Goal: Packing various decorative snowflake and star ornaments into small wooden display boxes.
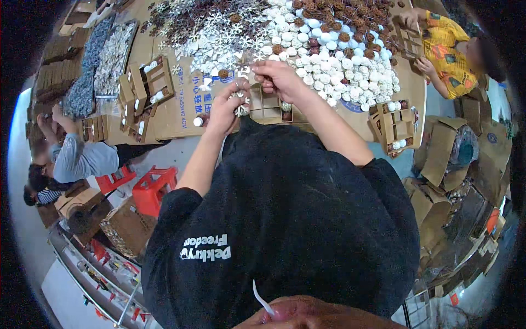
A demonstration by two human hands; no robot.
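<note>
My left hand [223, 107] is closed around a bunch of small white snowflake ornaments [240, 104], just above the near table edge. My right hand [279, 77] pinches another snowflake ornament [247, 68] between thumb and fingers, close to the left hand. Under both hands stands a small divided cardboard tray [268, 112] with a few balls in its compartments. Beyond the hands lie a heap of white and brown balls [334, 52] and a spread of white and dark snowflake ornaments [211, 27].
More divided trays [145, 88] stand at left and another tray [395, 127] at right. A person in a yellow shirt [452, 55] works at the far right; a person in grey [82, 159] sits at left. Red stools [153, 189] and cardboard boxes [444, 164] stand on the floor.
</note>
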